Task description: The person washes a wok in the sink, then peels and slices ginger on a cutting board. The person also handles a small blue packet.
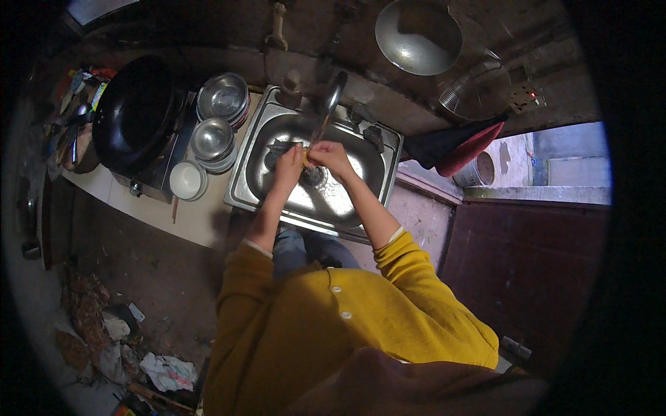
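Over the stainless steel sink (pixel 364 200), my left hand (pixel 289 164) and my right hand (pixel 330 157) meet just in front of the faucet (pixel 335 93). Pinched between their fingers is a small yellowish item (pixel 305 157), mostly covered, so its kind is unclear. The faucet's spout ends right above it; whether water runs is hard to tell. Below the hands lies the sink drain (pixel 314 177). A dark, crumpled thing (pixel 283 146), perhaps a bag or cloth, rests in the basin behind my left hand.
Left of the sink stand stacked metal bowls (pixel 222 97), smaller bowls (pixel 212 139) and white bowls (pixel 186 180). Farther left, a black wok (pixel 138 112) sits on a stove. A metal wok (pixel 419 36) hangs on the wall. Dark cloths (pixel 442 145) hang at the sink's right.
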